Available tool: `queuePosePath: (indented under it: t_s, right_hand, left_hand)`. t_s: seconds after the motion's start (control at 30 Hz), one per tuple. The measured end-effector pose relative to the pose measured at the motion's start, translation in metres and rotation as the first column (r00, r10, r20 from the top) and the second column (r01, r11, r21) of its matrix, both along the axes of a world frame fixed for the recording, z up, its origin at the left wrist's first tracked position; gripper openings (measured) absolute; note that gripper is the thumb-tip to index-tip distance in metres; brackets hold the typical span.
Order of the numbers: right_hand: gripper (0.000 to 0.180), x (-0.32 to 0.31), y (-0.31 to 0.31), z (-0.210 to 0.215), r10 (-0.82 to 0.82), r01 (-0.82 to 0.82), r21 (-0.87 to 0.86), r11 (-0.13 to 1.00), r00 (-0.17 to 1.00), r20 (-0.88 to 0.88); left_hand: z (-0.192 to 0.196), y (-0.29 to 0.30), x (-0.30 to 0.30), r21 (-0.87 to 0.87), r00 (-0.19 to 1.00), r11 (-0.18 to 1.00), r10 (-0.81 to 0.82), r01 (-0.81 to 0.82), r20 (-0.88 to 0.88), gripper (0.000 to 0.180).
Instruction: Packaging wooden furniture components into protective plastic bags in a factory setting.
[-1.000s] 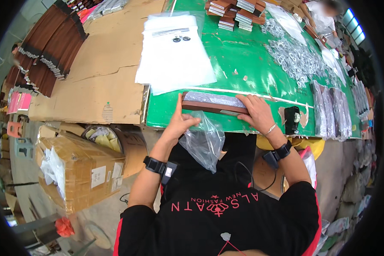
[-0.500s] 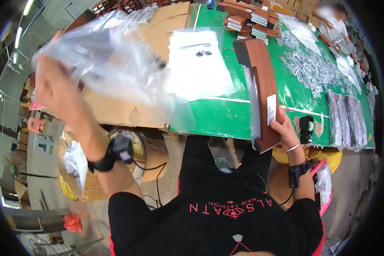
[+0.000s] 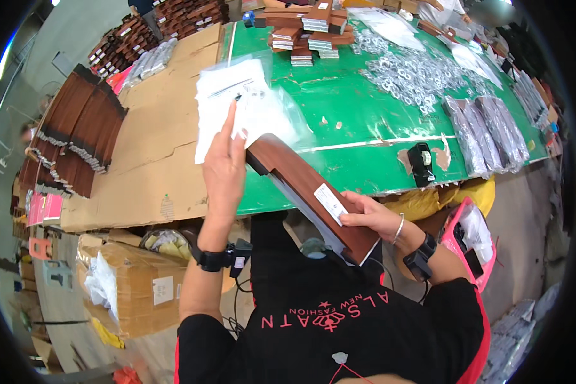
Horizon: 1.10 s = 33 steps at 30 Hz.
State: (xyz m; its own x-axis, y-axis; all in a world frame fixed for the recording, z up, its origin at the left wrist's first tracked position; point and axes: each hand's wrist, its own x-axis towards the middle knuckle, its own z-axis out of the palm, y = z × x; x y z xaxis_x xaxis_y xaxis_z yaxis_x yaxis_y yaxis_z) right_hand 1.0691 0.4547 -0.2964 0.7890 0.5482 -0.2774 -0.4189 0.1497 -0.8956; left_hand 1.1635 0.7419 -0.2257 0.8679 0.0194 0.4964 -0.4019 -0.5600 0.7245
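Brown stack (image 3: 77, 128): curved, dark-ended pieces set together at far left, on the tan cardboard (image 3: 163, 125) that adjoins the green top of the table (image 3: 342, 160)
Left hand (image 3: 227, 169): open, index finger stretched out over the plastic, gripping nothing that shows; whether the fingertip touches, I cannot tell
Plastic bag stack (image 3: 269, 112): white and translucent, lying flat; the step in hand looks like a reach to this pile, and a move here would call for pinching one layer by its edge without dragging the others
Brown bar (image 3: 296, 174): slanting across the table's near edge, dark end beside the left thumb, other end low by the body, white sticker (image 3: 331, 203) on its face, greyish film along its lower side
Right hand (image 3: 374, 217): gripping the bar's lower part, thumb beside the sticker; its share, I judge, is keeping the bar steady
Metal rings (image 3: 409, 77): loosely heaped beyond
Tape dispenser (image 3: 421, 163): black, near the table's front edge
Wrapped bars (image 3: 486, 134): side by side at right
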Motion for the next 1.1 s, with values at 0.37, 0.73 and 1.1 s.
queuePosePath:
  t_s: [0.37, 0.73, 1.1]
  right_hand:
    - [0.070, -0.002, 0.016, -0.022, -0.100, 0.093, -0.051, 0.994, 0.983, -0.156]
    - [0.033, 0.021, 0.052, -0.045, -0.254, 0.278, 0.203, 0.939, 0.958, -0.135]
    - [0.024, 0.025, 0.070, -0.024, -0.257, 0.256, 0.022, 0.966, 0.966, 0.009]
  left_hand:
    - [-0.070, -0.018, -0.049, 0.622, 0.976, 0.760, 0.077, -0.188, 0.202, 0.058]
    - [-0.043, -0.066, -0.065, 0.401, 0.797, 0.801, -0.558, 0.445, 0.232, 0.035]
    - [-0.038, -0.060, -0.070, 0.569, 0.898, 0.794, -0.387, 0.211, 0.207, 0.042]
